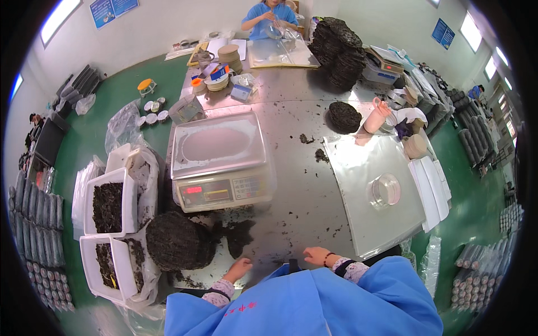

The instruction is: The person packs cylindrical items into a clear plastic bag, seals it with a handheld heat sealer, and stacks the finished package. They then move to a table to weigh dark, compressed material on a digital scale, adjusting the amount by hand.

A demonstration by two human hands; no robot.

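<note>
My left hand [239, 270] rests at the near edge of the metal table, holding nothing that I can see, its fingers loosely out. Beside it lie a loose dark flake of what looks like dried seaweed [240, 237] and a thick stack of round dark seaweed sheets [178, 241]. To the right, my right hand [317, 256] is at the same edge, fingers stretched inward, with nothing visible in it. A digital scale [219, 162] stands ahead on the left, its pan bare. On the right, a clear round ring [386, 190] sits on a pile of clear plastic sheets [358, 215].
White tubs [131, 196] of dark flakes stand at the left. A single dark round [344, 117] and a pink bottle [376, 115] are farther right. Tall dark stacks [339, 50] rise at the back, near a person in blue [269, 19] handling clear plastic.
</note>
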